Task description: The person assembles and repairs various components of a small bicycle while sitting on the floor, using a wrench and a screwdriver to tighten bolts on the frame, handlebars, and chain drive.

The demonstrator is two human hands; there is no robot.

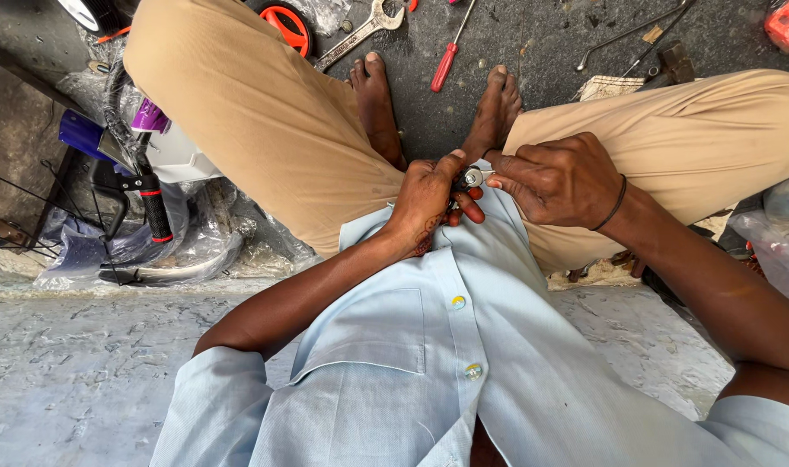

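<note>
You get soft, even daylight with only faint shadows under the legs. Focus stays sharp at the centre. Wide-lens distortion bends and stretches the frame's edges.

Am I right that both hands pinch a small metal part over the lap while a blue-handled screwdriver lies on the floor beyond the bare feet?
Not quite: the screwdriver has a red handle, not blue. The head view shows it on the dark floor beyond the bare feet, while the left hand and right hand pinch the small metal part over the lap.
</note>
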